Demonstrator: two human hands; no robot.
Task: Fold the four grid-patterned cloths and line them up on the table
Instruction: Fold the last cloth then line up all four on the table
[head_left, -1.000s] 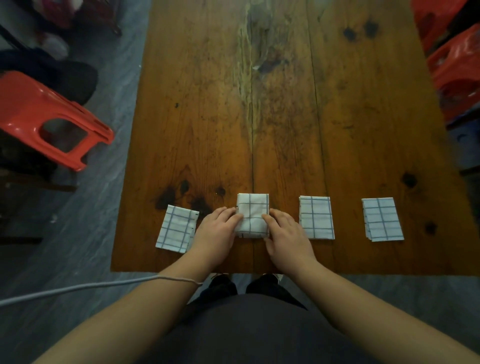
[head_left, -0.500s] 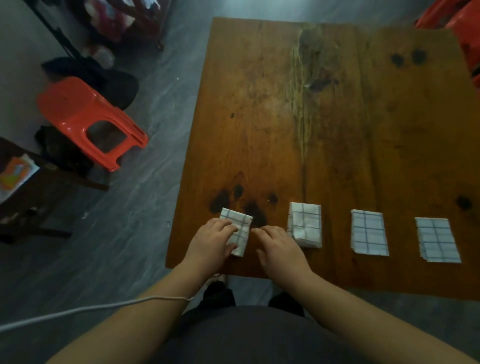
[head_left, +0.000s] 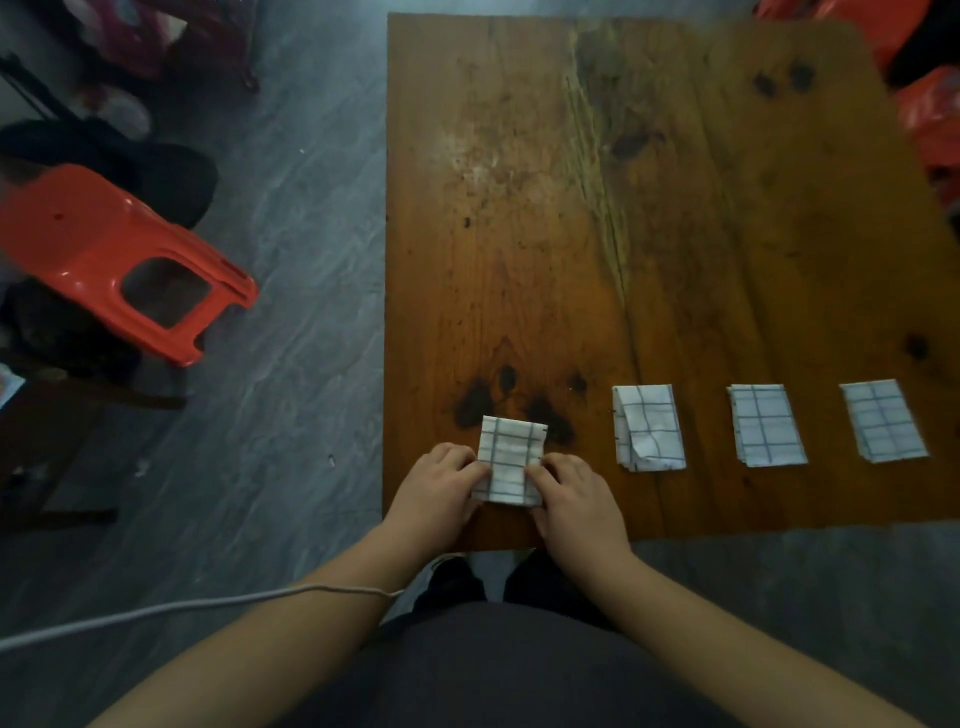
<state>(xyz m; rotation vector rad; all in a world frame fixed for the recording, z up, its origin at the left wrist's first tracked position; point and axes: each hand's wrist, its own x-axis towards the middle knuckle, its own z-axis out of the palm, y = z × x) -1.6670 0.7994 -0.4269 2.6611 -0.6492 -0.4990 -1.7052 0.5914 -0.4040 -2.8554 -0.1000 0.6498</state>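
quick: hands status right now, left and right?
Left hand: holding the leftmost cloth, left edge.
Right hand: holding the same cloth, right edge.

Dark grey clothing (head_left: 498, 670) covers the torso; black shoes (head_left: 452, 579) (toes only) show; a pale cable (head_left: 208, 604) crosses the left forearm (head_left: 291, 642).

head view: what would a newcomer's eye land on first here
The left hand and right hand hold the leftmost cloth at the wooden table's near edge. Three more folded grid cloths line up to its right. A red stool sits on the floor at left.
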